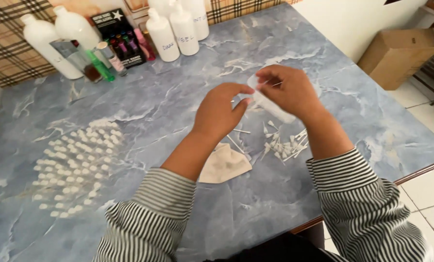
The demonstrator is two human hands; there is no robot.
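Small white plastic bottle [270, 103]; slender, tilted

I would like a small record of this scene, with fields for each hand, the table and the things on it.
left hand: raised over the table, fingers pinched close to the small white bottle
right hand: holds a small white bottle, tilted
table: blue marbled top
under the hands: loose white spray tubes, beige cloth
left part: rows of small white caps
far edge: big white bottles, small coloured bottles
floor, right: cardboard box
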